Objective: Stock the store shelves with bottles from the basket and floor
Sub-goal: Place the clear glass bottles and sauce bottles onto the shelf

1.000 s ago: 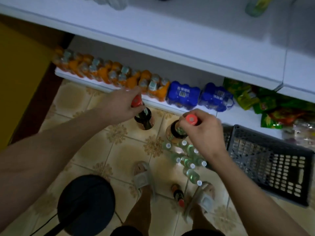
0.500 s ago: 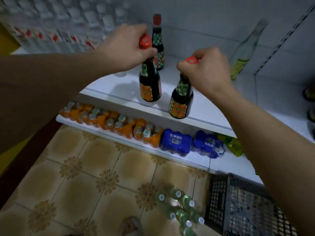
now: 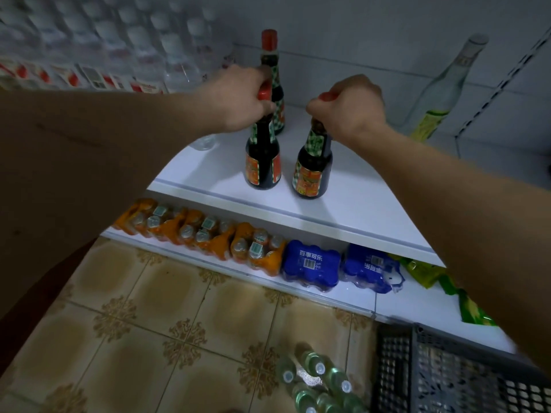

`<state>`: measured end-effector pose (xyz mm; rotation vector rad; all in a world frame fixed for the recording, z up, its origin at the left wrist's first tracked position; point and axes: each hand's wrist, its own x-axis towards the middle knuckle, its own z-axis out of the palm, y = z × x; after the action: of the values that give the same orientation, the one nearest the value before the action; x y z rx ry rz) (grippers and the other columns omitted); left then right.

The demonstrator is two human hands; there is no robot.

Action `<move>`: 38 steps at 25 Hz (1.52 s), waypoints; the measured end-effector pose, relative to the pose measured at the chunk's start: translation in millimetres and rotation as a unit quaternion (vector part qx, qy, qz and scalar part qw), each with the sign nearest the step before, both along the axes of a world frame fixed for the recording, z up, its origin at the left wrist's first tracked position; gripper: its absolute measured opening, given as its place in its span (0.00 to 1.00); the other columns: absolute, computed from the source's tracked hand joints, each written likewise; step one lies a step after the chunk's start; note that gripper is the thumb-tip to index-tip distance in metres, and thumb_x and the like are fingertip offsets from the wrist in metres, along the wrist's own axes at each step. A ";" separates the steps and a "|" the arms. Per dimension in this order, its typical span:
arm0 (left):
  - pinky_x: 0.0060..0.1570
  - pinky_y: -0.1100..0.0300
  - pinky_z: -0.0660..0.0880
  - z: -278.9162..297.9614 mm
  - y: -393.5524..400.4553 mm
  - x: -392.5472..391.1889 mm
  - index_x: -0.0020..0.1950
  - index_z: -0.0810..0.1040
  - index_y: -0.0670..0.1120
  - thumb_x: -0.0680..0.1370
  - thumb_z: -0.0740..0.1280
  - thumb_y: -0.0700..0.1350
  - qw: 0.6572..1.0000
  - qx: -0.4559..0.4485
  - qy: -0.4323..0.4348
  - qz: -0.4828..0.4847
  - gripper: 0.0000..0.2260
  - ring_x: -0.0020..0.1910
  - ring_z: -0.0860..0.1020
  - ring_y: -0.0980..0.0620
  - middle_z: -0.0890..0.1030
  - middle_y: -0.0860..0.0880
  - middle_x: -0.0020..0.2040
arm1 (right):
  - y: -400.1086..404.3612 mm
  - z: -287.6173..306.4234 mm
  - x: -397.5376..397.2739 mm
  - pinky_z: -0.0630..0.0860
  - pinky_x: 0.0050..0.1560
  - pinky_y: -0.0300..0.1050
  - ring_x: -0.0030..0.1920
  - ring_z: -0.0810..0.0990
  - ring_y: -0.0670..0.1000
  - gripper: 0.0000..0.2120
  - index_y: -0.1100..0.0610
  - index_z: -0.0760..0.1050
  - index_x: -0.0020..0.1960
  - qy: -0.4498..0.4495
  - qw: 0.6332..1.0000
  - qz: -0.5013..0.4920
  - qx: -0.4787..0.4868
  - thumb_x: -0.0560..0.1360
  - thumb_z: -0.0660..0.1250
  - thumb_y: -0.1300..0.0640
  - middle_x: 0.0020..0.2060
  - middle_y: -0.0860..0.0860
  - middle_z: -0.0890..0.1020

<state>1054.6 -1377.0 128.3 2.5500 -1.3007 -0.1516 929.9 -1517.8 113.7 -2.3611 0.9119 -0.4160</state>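
Over the white shelf (image 3: pixel 343 201), my left hand (image 3: pixel 238 99) and right hand (image 3: pixel 348 105) each pinch a dark sauce bottle (image 3: pixel 262 162) by its neck; the right-hand bottle (image 3: pixel 313 171), tilted near the edge, could topple.

both dark sauce bottles (image 3: pixel 263 162) now further onto the white shelf (image 3: pixel 372 204), bottoms down near the front edge, lifted up from floor level a second ago
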 end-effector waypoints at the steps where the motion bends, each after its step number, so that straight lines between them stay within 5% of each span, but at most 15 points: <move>1: 0.52 0.49 0.75 -4.0 2.5 1.5 0.60 0.71 0.47 0.79 0.64 0.53 1.000 0.000 -0.003 -0.002 0.13 0.49 0.77 0.40 0.79 0.43 0.53 | -2.4 -3.1 2.4 0.78 0.36 0.46 0.37 0.78 0.55 0.12 0.59 0.75 0.39 -0.008 1.000 0.000 0.015 0.71 0.67 0.49 0.33 0.52 0.77; 3: 0.51 0.49 0.76 -8.6 7.2 5.9 0.59 0.70 0.48 0.79 0.63 0.54 1.000 -0.013 -0.002 0.003 0.13 0.48 0.78 0.40 0.79 0.44 0.51 | -6.5 -8.4 6.4 0.82 0.45 0.54 0.45 0.81 0.58 0.13 0.58 0.76 0.47 -0.002 0.999 0.003 0.038 0.71 0.67 0.48 0.43 0.54 0.80; 7: 0.44 0.48 0.79 -0.1 -7.2 9.4 0.56 0.69 0.50 0.72 0.67 0.63 0.998 0.054 -0.028 0.010 0.22 0.44 0.78 0.42 0.78 0.45 0.50 | -16.7 -8.0 11.6 0.74 0.37 0.46 0.43 0.77 0.56 0.12 0.55 0.72 0.48 0.069 0.997 0.037 0.007 0.73 0.69 0.48 0.44 0.53 0.77; 11: 0.23 0.58 0.78 3.5 -26.3 6.6 0.66 0.69 0.42 0.71 0.77 0.47 0.988 0.124 0.080 0.041 0.28 0.33 0.80 0.47 0.77 0.43 0.48 | -21.4 -5.7 14.6 0.69 0.30 0.41 0.34 0.74 0.52 0.12 0.57 0.72 0.46 0.079 0.995 0.064 -0.001 0.75 0.69 0.49 0.42 0.53 0.76; 16: 0.31 0.58 0.80 -3.0 -31.8 23.7 0.65 0.71 0.40 0.70 0.78 0.41 0.986 0.105 0.117 0.063 0.27 0.37 0.83 0.45 0.80 0.40 0.53 | -27.3 -9.3 30.1 0.77 0.43 0.50 0.41 0.76 0.56 0.11 0.56 0.68 0.42 0.045 0.997 0.063 0.002 0.76 0.68 0.53 0.43 0.53 0.76; 19: 0.38 0.55 0.83 -4.6 -35.6 36.5 0.67 0.70 0.40 0.70 0.77 0.40 0.984 0.095 0.136 0.063 0.28 0.41 0.83 0.44 0.79 0.40 0.56 | -36.1 -10.5 46.7 0.76 0.43 0.49 0.42 0.76 0.55 0.15 0.52 0.63 0.37 0.031 0.997 0.068 0.008 0.76 0.68 0.54 0.43 0.53 0.74; 24: 0.47 0.52 0.82 -12.0 -34.1 54.8 0.64 0.74 0.44 0.70 0.78 0.45 0.980 0.113 0.149 0.068 0.26 0.42 0.84 0.48 0.82 0.45 0.55 | -50.5 -18.7 74.2 0.80 0.52 0.59 0.51 0.80 0.60 0.10 0.58 0.68 0.46 -0.012 0.998 0.066 0.020 0.76 0.68 0.55 0.44 0.53 0.74; 28: 0.42 0.51 0.83 -7.1 -36.0 59.0 0.67 0.71 0.43 0.69 0.78 0.39 0.986 0.074 0.146 0.045 0.29 0.42 0.84 0.44 0.79 0.43 0.56 | -62.8 -22.7 91.7 0.79 0.50 0.58 0.49 0.79 0.60 0.11 0.59 0.67 0.46 -0.027 0.997 0.066 -0.014 0.76 0.68 0.55 0.38 0.50 0.71; 31: 0.37 0.55 0.83 -0.6 -33.8 63.1 0.59 0.71 0.45 0.68 0.78 0.38 0.987 0.078 0.137 0.025 0.24 0.41 0.83 0.45 0.78 0.45 0.55 | -72.2 -24.9 105.5 0.75 0.48 0.53 0.46 0.73 0.54 0.11 0.59 0.66 0.46 -0.025 0.996 0.062 -0.058 0.77 0.67 0.55 0.35 0.48 0.67; 34: 0.18 0.68 0.71 2.5 -30.1 66.7 0.62 0.71 0.43 0.70 0.77 0.37 0.988 0.072 0.134 0.007 0.24 0.38 0.81 0.48 0.75 0.49 0.47 | -81.4 -28.9 117.3 0.78 0.52 0.59 0.47 0.75 0.56 0.11 0.59 0.66 0.47 -0.045 0.997 0.054 -0.044 0.77 0.67 0.55 0.41 0.52 0.71; 38: 0.20 0.68 0.73 5.4 -28.4 76.8 0.51 0.72 0.46 0.70 0.77 0.37 0.987 0.082 0.138 -0.025 0.17 0.38 0.83 0.50 0.79 0.49 0.45 | -86.7 -33.2 128.7 0.69 0.41 0.45 0.45 0.69 0.50 0.10 0.58 0.64 0.48 -0.062 0.995 0.044 -0.059 0.78 0.65 0.56 0.37 0.48 0.67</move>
<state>1131.4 -1405.5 133.8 2.5151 -1.2904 -0.6229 1058.6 -1604.5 80.6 -2.4395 0.7418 -0.5888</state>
